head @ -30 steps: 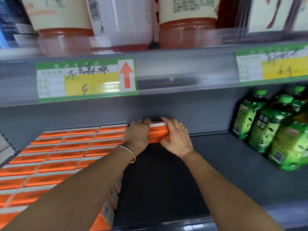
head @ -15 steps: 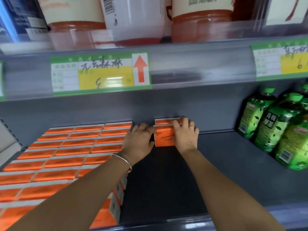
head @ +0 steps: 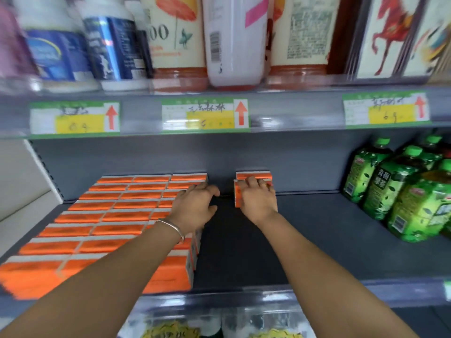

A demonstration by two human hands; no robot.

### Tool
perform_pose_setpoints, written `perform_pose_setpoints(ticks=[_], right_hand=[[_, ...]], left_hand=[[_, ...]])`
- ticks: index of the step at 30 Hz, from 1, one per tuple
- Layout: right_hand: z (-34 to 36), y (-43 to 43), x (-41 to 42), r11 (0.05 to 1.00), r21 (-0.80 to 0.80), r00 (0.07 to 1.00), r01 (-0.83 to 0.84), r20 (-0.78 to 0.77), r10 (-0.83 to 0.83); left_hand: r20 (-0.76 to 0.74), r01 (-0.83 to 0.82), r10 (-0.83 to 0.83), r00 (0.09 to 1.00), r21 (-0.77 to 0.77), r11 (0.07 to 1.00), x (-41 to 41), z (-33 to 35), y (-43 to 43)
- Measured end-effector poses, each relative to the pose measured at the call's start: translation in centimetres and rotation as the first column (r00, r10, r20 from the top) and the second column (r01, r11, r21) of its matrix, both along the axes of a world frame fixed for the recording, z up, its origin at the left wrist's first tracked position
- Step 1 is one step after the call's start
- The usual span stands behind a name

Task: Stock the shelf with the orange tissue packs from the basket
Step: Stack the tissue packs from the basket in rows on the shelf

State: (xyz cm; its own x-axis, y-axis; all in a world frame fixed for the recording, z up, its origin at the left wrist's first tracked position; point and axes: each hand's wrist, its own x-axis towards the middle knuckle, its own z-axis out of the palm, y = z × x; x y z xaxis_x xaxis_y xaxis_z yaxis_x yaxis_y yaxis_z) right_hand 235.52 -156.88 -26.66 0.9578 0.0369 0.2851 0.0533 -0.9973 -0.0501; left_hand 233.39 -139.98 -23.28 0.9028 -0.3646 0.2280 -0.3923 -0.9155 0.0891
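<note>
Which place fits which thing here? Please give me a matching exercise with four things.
Things: 1 green bottles; 2 right hand; 3 block of orange tissue packs; 4 price labels.
Places: A left part of the shelf; B front rail of the shelf above; C right end of the shelf; D on two separate packs at the back.
Pairs: 1-C; 2-D; 3-A; 4-B.

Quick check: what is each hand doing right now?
Left hand: open, fingers loosely curled, holding nothing.
Right hand: holding an orange tissue pack, fingers curled over its top.
</note>
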Motion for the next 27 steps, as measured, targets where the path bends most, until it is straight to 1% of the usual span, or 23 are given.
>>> perform_pose_setpoints(ticks=[3,7,11,15,20,24,27], right_hand=[[1.5,3.2,-3.4,0.989,-0.025,0.987,-0.146,0.069,0.147],[3.2,8.3,-8.3,0.945,-0.066,0.937,-0.32,0.127,0.326],[4.3,14.9,-13.3,0.861,-0.099,0.845,-0.499,0.168,0.508],[4.4,21.8,-17.4,0.752,-0.102,0.734,-0.651,0.166,0.658],[2.0,29.8,-21.2,0.651,-0.161,0.654,-0.742,0.041,0.755],[-1.9,35.5,-23.0,0.55,-0.123,0.56,-0.826,-0.067,0.825],[-5.0,39.0,-23.9,0.504,-0.114,0.517,-0.856,-0.164,0.84]], left_hand=[[0.046,-0.055,0.054,0.997,0.038,0.998,-3.0,1.2,3.4],[0.094,-0.132,0.124,0.988,0.091,0.987,-8.2,2.6,9.5],[0.099,-0.264,0.252,0.963,0.137,0.955,-14.0,2.8,17.0],[0.101,-0.397,0.384,0.918,0.178,0.901,-19.9,2.5,24.0],[0.082,-0.524,0.517,0.852,0.161,0.837,-26.3,-0.1,32.0],[-0.024,-0.6,0.613,0.79,0.179,0.78,-29.9,-4.7,37.6],[-0.11,-0.641,0.658,0.745,0.155,0.751,-31.8,-8.4,40.8]])
